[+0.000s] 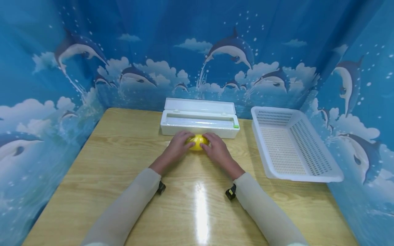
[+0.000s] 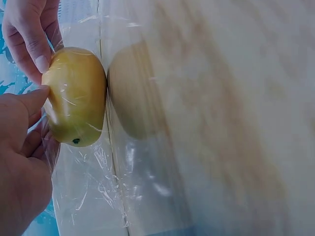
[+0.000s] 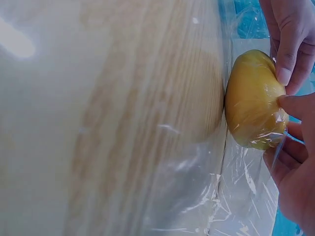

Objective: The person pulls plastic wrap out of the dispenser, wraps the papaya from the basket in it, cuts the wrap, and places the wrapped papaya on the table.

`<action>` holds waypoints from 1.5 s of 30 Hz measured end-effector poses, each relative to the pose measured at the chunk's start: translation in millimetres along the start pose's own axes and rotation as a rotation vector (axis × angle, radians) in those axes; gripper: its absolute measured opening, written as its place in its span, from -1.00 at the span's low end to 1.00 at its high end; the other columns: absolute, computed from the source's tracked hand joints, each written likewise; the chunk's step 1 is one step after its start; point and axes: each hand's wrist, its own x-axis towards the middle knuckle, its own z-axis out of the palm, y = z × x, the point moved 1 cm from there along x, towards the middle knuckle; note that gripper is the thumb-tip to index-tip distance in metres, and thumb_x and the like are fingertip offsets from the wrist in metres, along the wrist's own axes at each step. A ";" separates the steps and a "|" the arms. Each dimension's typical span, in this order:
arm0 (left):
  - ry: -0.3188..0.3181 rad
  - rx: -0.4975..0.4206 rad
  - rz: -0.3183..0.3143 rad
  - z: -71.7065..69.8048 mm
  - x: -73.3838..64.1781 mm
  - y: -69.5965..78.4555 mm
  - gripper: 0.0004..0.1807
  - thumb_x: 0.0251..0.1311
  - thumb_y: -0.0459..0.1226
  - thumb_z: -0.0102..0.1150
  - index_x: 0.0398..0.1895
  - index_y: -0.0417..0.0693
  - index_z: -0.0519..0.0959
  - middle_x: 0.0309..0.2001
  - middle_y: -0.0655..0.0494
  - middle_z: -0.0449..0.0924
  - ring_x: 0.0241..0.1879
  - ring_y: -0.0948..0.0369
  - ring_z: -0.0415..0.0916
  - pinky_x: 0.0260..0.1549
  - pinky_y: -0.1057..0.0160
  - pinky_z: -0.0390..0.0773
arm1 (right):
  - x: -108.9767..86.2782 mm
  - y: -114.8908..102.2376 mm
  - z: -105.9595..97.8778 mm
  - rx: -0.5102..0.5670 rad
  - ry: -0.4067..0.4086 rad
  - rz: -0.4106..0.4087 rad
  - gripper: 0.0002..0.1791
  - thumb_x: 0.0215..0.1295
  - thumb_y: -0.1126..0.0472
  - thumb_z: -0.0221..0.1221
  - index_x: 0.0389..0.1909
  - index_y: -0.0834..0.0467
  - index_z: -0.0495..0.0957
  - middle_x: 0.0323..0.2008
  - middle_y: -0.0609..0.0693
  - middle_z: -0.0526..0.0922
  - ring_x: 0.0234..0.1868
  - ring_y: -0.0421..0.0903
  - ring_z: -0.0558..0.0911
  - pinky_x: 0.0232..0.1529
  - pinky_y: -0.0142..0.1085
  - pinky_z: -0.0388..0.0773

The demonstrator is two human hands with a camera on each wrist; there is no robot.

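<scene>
An even, gentle pull seemed called for, so that clear film (image 2: 83,196) could be smoothed without tearing. At left, one end of a yellow mango (image 1: 198,143) was pinched by the left hand (image 1: 178,145); the film-draped fruit was centred between both hands, just in front of a white cling-film dispenser (image 1: 201,131); at right, its other end was clamped by the right hand (image 1: 218,147).

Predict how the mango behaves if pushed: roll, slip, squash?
Likely to roll: the mango is rounded and oval. Possibly slick, since shiny, wrinkled cling film lies against its skin. Probably fairly firm: no dent shows where the left hand and right hand grip it.
</scene>
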 end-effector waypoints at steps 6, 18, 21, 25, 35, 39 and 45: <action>-0.021 -0.004 -0.051 -2.4 4.9 1.3 -0.56 0.35 -0.15 0.27 0.24 -0.05 0.54 0.26 0.01 0.54 0.31 0.02 0.40 0.36 -0.01 0.40 | 4.4 1.0 -0.6 0.033 -0.006 0.034 -0.51 0.42 0.06 0.24 0.28 0.17 0.48 0.27 0.08 0.54 0.30 0.04 0.50 0.36 -0.05 0.45; 0.032 0.101 0.084 -0.5 7.0 -0.2 -0.55 0.33 -0.18 0.30 0.23 -0.16 0.56 0.22 -0.06 0.52 0.28 0.02 0.40 0.34 0.06 0.43 | 14.2 1.1 -1.0 0.023 -0.024 0.055 -0.51 0.41 0.08 0.25 0.27 0.19 0.49 0.28 0.12 0.53 0.33 0.07 0.49 0.38 -0.02 0.42; 0.056 0.167 0.135 0.8 6.0 1.2 -0.53 0.30 -0.18 0.33 0.21 -0.18 0.56 0.19 -0.07 0.54 0.26 0.02 0.41 0.33 0.10 0.44 | 16.1 0.6 -1.5 0.015 -0.035 0.067 -0.52 0.41 0.09 0.25 0.27 0.18 0.49 0.29 0.12 0.53 0.34 0.07 0.49 0.38 -0.03 0.42; 0.062 0.226 0.147 1.3 5.1 3.0 -0.50 0.26 -0.17 0.37 0.21 -0.18 0.55 0.18 -0.06 0.55 0.25 0.03 0.42 0.31 0.11 0.46 | 16.5 1.0 -2.2 0.021 -0.044 0.058 -0.49 0.38 0.07 0.27 0.27 0.17 0.48 0.29 0.11 0.52 0.33 0.07 0.49 0.37 -0.04 0.44; -0.027 0.202 0.080 1.3 5.9 1.4 -0.35 0.18 -0.22 0.44 0.33 -0.13 0.44 0.32 -0.04 0.42 0.35 0.03 0.31 0.37 0.08 0.41 | 15.3 9.0 -0.4 0.027 -0.044 -0.065 -0.37 0.24 0.21 0.39 0.30 0.20 0.43 0.32 0.15 0.47 0.35 0.10 0.45 0.42 -0.04 0.38; -0.058 0.174 0.059 -0.8 6.1 1.1 -0.34 0.21 -0.23 0.41 0.36 -0.11 0.40 0.35 -0.04 0.40 0.38 0.02 0.27 0.39 0.05 0.38 | 15.3 9.3 -2.4 0.025 -0.061 -0.044 -0.37 0.28 0.15 0.36 0.34 0.14 0.41 0.35 0.11 0.45 0.38 0.08 0.43 0.42 -0.03 0.37; -0.081 0.145 0.036 -4.7 8.9 -0.1 -0.37 0.24 -0.20 0.39 0.34 -0.04 0.38 0.36 0.01 0.43 0.40 0.01 0.26 0.40 0.02 0.35 | 16.2 8.3 -6.4 0.088 -0.109 0.064 -0.36 0.35 0.05 0.30 0.41 0.00 0.36 0.41 0.02 0.40 0.42 0.02 0.39 0.43 -0.02 0.36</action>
